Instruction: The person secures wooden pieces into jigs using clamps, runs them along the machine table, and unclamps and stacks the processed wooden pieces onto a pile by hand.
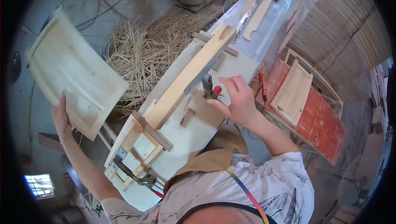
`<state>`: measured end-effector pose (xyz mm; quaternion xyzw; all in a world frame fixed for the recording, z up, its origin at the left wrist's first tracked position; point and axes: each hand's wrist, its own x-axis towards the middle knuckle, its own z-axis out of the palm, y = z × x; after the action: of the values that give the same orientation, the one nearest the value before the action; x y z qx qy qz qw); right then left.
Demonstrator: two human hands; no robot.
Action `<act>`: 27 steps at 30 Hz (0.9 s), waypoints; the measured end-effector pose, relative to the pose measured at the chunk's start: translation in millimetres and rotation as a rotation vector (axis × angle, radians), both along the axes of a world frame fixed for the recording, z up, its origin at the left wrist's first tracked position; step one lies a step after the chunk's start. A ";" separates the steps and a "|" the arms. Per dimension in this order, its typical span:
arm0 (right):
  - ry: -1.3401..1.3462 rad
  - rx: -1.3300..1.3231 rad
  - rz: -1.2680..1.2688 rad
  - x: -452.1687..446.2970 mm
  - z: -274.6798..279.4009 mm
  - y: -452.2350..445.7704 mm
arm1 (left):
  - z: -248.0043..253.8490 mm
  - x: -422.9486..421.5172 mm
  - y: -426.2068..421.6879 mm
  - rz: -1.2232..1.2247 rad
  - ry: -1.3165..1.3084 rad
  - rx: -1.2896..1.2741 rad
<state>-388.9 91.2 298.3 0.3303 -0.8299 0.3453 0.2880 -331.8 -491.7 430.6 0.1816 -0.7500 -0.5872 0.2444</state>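
My left hand [62,119] grips the lower edge of a curved, framed wooden panel [78,71], thumb on its face. The panel is raised off to the left of the workbench. Over the bench, my right hand [241,104] is open, thumb and fingers apart, just beside a toggle clamp [207,83] with a red-tipped handle. That clamp sits against a long wooden beam [192,73] of a jig on the white bench top [198,121]. A second toggle clamp [144,179] with a red handle is mounted at the near end of the jig.
Thin wood offcuts [140,55] are heaped on the floor behind the bench. On the far bench end lies a shaped wooden strip [258,20]. To the right, a red board [317,129] carries another wooden panel [293,92] and a red-handled tool [263,87].
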 end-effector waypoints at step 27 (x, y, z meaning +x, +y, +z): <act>-0.553 0.476 0.064 -30.0 -18.1 21.5 | -342.1 -273.1 179.3 -0.781 -0.695 -0.537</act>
<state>-418.9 112.7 280.2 0.3077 -0.9228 0.2277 -0.0432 -604.9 -312.4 88.5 0.0053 -0.9199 -0.3292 -0.2130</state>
